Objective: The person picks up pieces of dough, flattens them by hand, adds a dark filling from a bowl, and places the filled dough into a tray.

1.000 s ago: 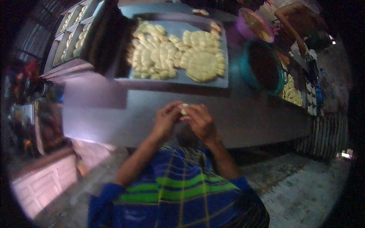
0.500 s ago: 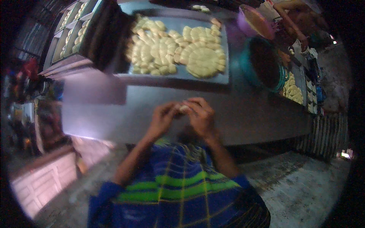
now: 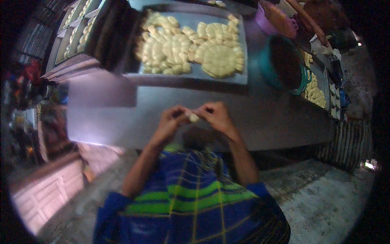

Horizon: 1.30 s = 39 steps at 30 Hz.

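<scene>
A small pale piece of dough [image 3: 194, 118] is pinched between my two hands, above the near part of the metal table [image 3: 109, 122]. My left hand [image 3: 170, 122] has its fingertips closed on the dough's left side. From the other side, my right hand [image 3: 218, 117] grips it with thumb and curled fingers, and the fingertips of both hands almost meet. Beyond them lies a large flat tray [image 3: 195, 81] with many yellowish dough pieces [image 3: 168, 46] crowded together, some in round clusters. The fingers partly cover the piece I hold.
A dark teal tub [image 3: 266, 61] and a purple basin [image 3: 268, 22] stand right of the tray. Stacked trays of dough rolls [image 3: 75, 36] rise at the left. Farther right are more dough pieces [image 3: 315, 91] and another person's arm [image 3: 310, 20].
My right hand has shifted slightly right and its fingers have curled in more. The dough between my hands shows more below the fingertips. The other person's arm has moved.
</scene>
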Motion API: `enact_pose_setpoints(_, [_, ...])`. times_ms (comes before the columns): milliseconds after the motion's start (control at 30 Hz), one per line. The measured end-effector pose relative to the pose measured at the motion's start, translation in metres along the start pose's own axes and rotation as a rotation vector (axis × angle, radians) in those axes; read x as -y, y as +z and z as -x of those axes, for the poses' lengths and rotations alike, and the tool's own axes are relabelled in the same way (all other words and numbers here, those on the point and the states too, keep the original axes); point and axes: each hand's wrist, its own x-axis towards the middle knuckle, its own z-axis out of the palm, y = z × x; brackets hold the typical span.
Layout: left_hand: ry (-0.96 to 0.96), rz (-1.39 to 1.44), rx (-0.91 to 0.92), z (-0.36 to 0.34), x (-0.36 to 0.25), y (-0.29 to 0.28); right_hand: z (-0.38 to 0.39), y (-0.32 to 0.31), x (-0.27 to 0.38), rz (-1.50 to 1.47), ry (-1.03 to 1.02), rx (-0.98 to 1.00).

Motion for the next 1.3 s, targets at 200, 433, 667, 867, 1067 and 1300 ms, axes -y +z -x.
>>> enact_pose_setpoints(200, [-0.045,-0.007,-0.07,-0.001,0.01,-0.009,0.018,0.022,0.013,-0.08,-0.222,-0.176])
enact_pose_setpoints(433, [0.024,-0.054,-0.005,0.0,0.018,-0.009,0.013,0.021,-0.009,-0.04,-0.056,-0.106])
enact_pose_setpoints(667, [-0.043,0.062,0.016,0.008,0.029,-0.008,0.021,0.037,-0.025,-0.273,0.073,0.006])
enact_pose_setpoints(867, [-0.072,0.346,-0.044,0.016,0.047,-0.019,0.039,0.068,-0.018,0.032,-0.08,-0.129])
enact_pose_setpoints(1067, [0.165,0.296,-0.239,0.006,0.042,-0.042,0.027,0.085,-0.044,0.552,-0.55,-0.309])
enact_pose_setpoints(1300, [0.251,0.126,-0.418,-0.007,0.013,-0.072,0.017,0.08,-0.04,0.542,-0.683,-0.43])
